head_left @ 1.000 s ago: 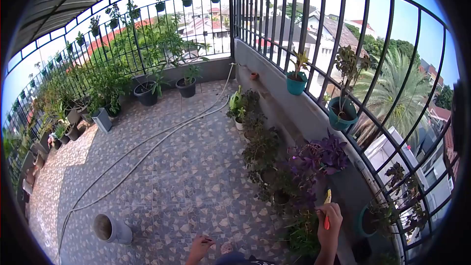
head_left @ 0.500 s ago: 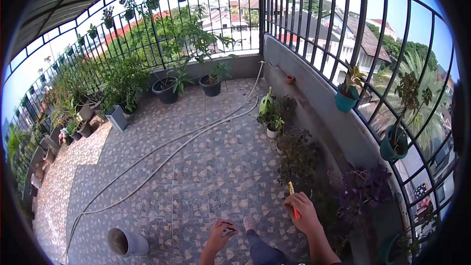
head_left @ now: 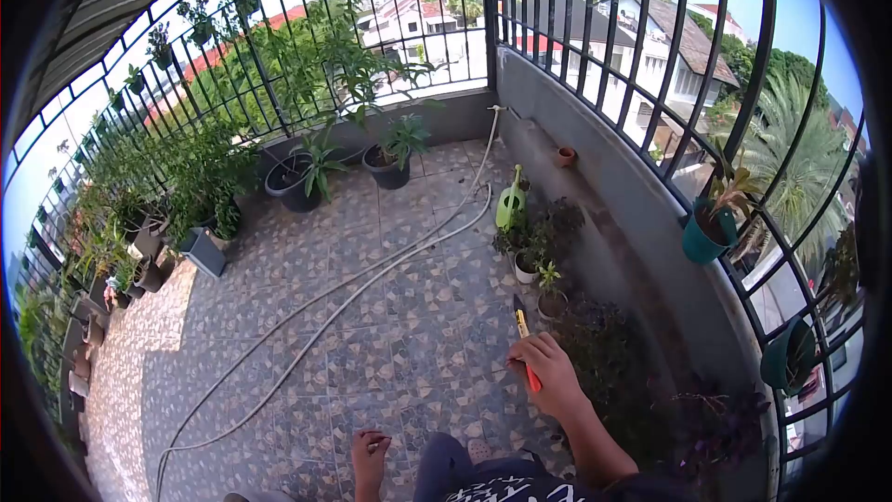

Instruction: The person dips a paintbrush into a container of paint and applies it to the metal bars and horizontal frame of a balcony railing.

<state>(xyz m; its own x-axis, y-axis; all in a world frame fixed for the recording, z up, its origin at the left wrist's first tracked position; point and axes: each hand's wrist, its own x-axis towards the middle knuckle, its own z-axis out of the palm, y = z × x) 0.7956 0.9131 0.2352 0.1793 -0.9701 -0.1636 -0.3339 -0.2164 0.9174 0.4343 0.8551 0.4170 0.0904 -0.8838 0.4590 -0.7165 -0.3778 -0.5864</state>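
My right hand (head_left: 550, 376) is closed around a utility knife (head_left: 522, 323) with a yellow and orange body. Its dark blade points away from me, over the tiled floor near the potted plants. Low in the view, my left hand (head_left: 370, 454) hangs over the tiles, fingers loosely bent and nothing visible in it. Beyond the knife stand a small potted plant (head_left: 550, 297) and a white pot (head_left: 526, 270), with a green watering can (head_left: 509, 203) behind them.
A pale hose (head_left: 336, 302) runs across the tiled floor (head_left: 400, 344). Teal pots (head_left: 708, 231) hang on the right railing above a low grey wall (head_left: 623, 223). Black pots (head_left: 295, 184) stand at the far wall, and dense plants (head_left: 200, 167) line the left side.
My view has shifted forward along the right wall. The knife, still in my right hand, now shows its dark blade clearly. My left hand appears lower and further left; the grey bucket has nearly left view.
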